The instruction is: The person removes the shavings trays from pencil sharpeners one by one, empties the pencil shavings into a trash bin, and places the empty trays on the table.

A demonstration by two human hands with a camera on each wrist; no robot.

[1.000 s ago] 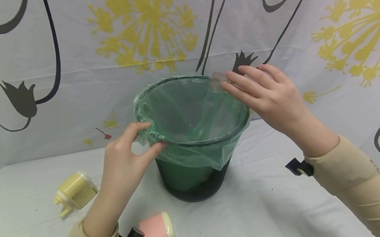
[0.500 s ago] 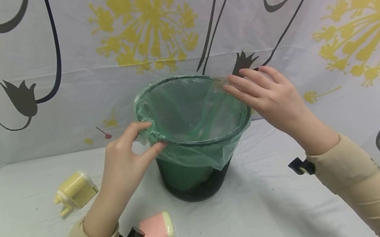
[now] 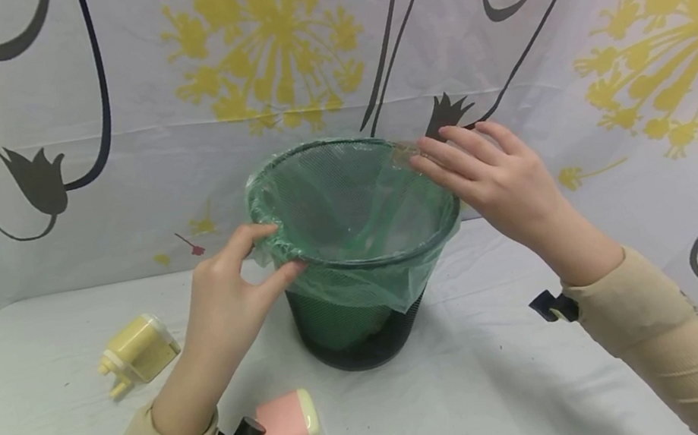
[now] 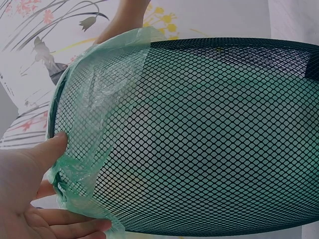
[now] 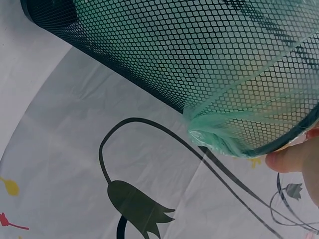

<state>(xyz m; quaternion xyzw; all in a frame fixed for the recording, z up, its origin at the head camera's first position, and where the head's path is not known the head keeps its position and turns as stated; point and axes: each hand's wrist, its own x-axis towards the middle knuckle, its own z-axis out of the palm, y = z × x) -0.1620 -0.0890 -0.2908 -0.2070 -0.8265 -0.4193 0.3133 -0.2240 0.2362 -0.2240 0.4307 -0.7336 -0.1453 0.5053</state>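
In the head view a black mesh wastebasket (image 3: 365, 357) stands upright, lined with a thin green garbage bag (image 3: 388, 288) folded over its rim. At the near left rim, my left hand (image 3: 223, 292) pinches the bag and rim, thumb outside and fingers over the edge. The left wrist view shows the bag (image 4: 114, 69) bunched around that thumb (image 4: 52, 149). Across at the far right rim my right hand (image 3: 495, 178) holds the edge, its fingers extended. Its thumb (image 5: 286, 160) presses the rim in the right wrist view, beside gathered bag plastic (image 5: 219, 137).
A yellow box-shaped gadget with a small crank (image 3: 139, 350) lies left of the bin. A similar pink one (image 3: 285, 430) lies in front, beside the left wrist camera. Behind the white table (image 3: 424, 420) hangs a patterned cloth (image 3: 145, 74).
The right fingers have shifted slightly down and right along the far rim since one second ago. The left hand and wastebasket have stayed in place.
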